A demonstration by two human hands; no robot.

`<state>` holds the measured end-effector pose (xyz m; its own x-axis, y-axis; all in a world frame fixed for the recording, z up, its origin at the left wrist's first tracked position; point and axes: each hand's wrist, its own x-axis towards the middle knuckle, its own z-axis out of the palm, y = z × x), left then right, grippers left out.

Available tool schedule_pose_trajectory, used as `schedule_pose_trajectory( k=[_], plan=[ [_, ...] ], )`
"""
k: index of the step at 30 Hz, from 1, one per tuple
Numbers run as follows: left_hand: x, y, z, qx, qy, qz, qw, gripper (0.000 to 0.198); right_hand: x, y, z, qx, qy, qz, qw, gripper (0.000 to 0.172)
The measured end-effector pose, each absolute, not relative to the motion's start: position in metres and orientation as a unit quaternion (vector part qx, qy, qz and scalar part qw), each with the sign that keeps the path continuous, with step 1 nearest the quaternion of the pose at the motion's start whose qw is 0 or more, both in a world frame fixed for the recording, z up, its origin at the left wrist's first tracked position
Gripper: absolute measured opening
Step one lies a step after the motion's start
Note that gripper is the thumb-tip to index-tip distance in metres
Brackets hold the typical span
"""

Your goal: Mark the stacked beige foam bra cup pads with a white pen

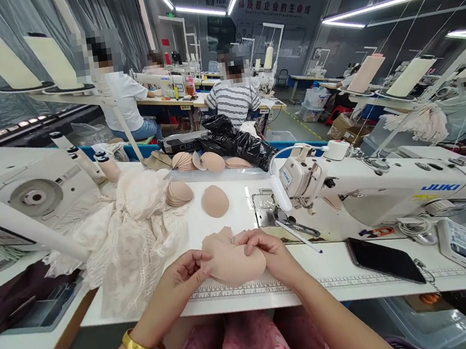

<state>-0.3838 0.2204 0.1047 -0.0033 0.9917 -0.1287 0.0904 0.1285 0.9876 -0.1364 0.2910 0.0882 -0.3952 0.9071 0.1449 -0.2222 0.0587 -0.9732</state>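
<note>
My left hand point(190, 269) pinches the left edge of a beige fabric piece point(234, 263), with thumb and fingers closed on it. On the other side, my right hand point(271, 252) grips the same piece near its upper right edge. The piece has a rounded lower outline, and an angular beige part shows behind its top. Just beyond it lies a round beige bra pad point(215, 201) on the white table. A small stack of similar pads point(179, 193) sits to the left of that one, beside a heap of cream lace point(137, 227).
A sewing machine point(372, 185) stands at the right, with tweezers point(304, 226) and a pen point(299, 237) by its needle plate. A phone point(384, 260) lies near the front edge, where a printed ruler point(333, 283) runs. Black plastic bags point(232, 140) sit behind. Co-workers sit farther off.
</note>
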Motion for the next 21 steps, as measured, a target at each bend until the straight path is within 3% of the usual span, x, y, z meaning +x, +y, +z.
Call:
schedule_pose_trajectory(
  k=[10,16,21],
  plan=[
    [-0.373,0.215,0.092,0.455,0.559,0.488,0.493,0.049,-0.124,0.261,0.086,-0.394,-0.530,0.599,0.453,0.048],
    [-0.376,0.213,0.095,0.441,0.556,0.493,0.503,0.046,-0.081,0.277,0.101,-0.445,-0.600,0.528,0.404,0.024],
    [-0.379,0.211,0.092,0.396,0.542,0.514,0.534,0.051,-0.046,0.302,0.109,-0.504,-0.678,0.391,0.365,0.020]
  ],
)
